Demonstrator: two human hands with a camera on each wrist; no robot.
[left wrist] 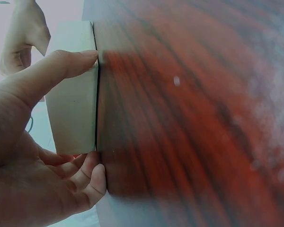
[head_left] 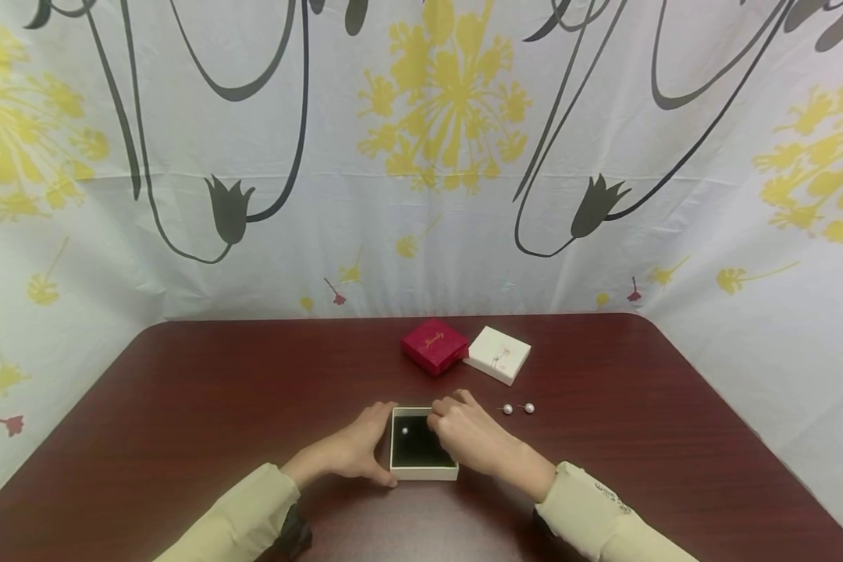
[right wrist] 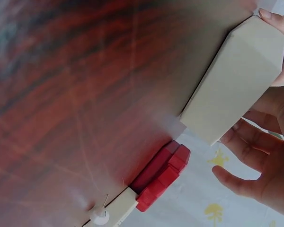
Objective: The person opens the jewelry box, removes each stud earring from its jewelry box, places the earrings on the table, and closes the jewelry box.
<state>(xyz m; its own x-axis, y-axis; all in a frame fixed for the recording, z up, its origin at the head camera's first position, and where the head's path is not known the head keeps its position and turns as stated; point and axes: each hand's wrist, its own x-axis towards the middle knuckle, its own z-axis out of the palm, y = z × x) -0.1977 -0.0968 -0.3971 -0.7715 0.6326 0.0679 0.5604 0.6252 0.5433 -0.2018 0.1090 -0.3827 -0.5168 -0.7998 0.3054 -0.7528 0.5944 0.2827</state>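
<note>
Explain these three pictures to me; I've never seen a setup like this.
There is no machine here: a person works with a bare left hand and right hand. The wide picture comes from a camera worn on the head, looking forward and down; the other two come from cameras on the left and right wrists. On the dark red table lie a red box, a white box or lid, two bead-topped pins and an open box with one small white bead showing inside. The left hand holds that open box at its left side. The right hand reaches over it from the right; whether its fingers pinch anything is hidden.
</note>
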